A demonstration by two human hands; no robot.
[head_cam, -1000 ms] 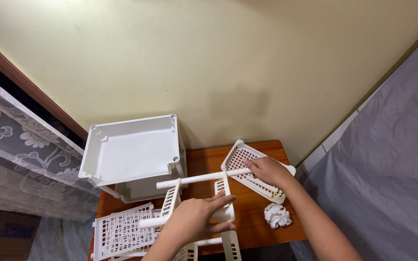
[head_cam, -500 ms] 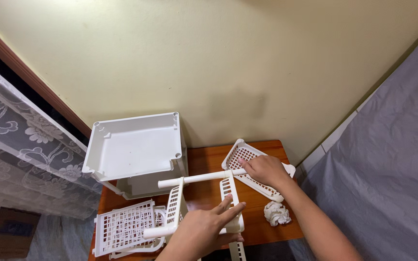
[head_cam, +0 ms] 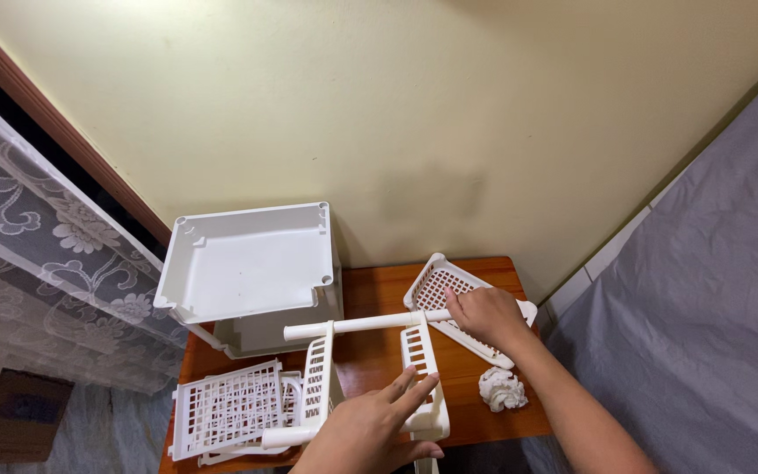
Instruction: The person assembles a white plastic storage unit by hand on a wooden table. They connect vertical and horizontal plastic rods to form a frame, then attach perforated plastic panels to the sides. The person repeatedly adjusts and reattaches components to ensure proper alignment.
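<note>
My right hand (head_cam: 484, 314) grips the far end of a white plastic tube (head_cam: 361, 323) that crosses the top of a slatted white rack frame (head_cam: 318, 386) standing on the wooden table (head_cam: 370, 351). Under that hand lies a white perforated tray (head_cam: 436, 285). My left hand (head_cam: 370, 430) is lower in view, fingers spread, resting against the frame's right slatted side piece (head_cam: 423, 369) near the front edge.
A white solid tray (head_cam: 243, 263) sits upside-up on stacked parts at the back left. Flat white lattice panels (head_cam: 225, 408) lie at the front left. A crumpled white wad (head_cam: 502, 389) rests at the right front. A grey cloth (head_cam: 712, 290) hangs on the right, a lace curtain (head_cam: 37, 290) on the left.
The view shifted slightly. My left hand has slid toward the right side piece and its fingers have spread. My right hand has stayed on the tube's end.
</note>
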